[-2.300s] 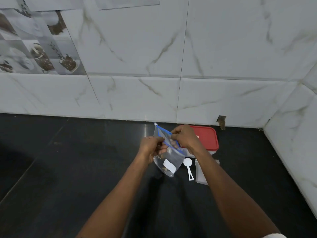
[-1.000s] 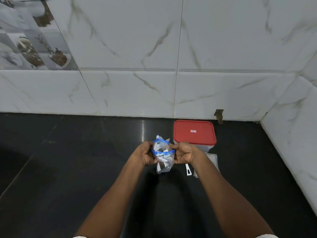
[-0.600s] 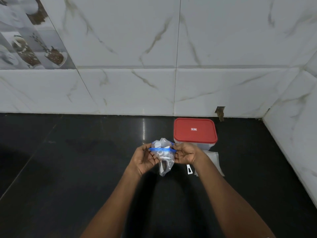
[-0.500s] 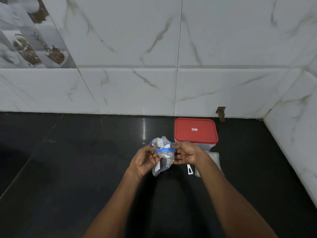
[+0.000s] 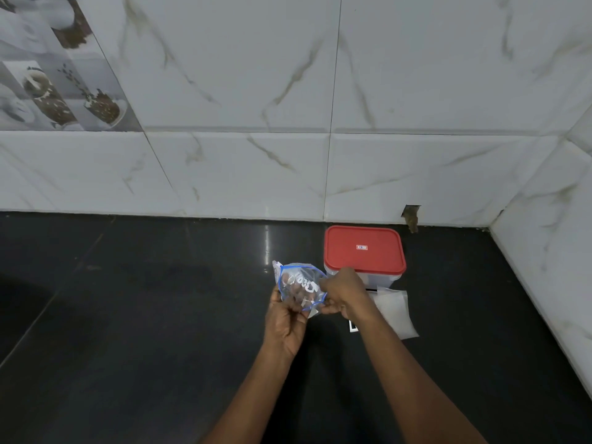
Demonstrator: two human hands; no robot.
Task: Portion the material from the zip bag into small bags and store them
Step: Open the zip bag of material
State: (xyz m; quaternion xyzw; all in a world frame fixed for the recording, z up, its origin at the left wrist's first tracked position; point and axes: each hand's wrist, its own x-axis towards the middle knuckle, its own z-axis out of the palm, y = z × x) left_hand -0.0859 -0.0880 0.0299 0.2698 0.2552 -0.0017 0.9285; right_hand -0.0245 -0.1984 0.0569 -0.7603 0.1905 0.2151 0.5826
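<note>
A clear zip bag [image 5: 299,286] with a blue zip rim is held above the black counter, its mouth spread open toward me, with brownish pieces visible inside. My left hand [image 5: 285,318] grips the bag from below and on its left side. My right hand [image 5: 342,293] pinches the right edge of the rim. Small clear bags [image 5: 395,310] lie flat on the counter just right of my right wrist. A white scoop's handle end [image 5: 352,326] shows under my right forearm; the scoop's bowl is hidden.
A clear container with a red lid [image 5: 363,249] stands shut behind my right hand, near the tiled back wall [image 5: 288,123]. The side wall [image 5: 551,251] closes off the counter on the right. The black counter [image 5: 144,315] stretches left.
The zip bag went from sealed and being pulled apart to open, its rim now spread into a wide loop. Both hands lowered slightly and tilted the mouth toward me.
</note>
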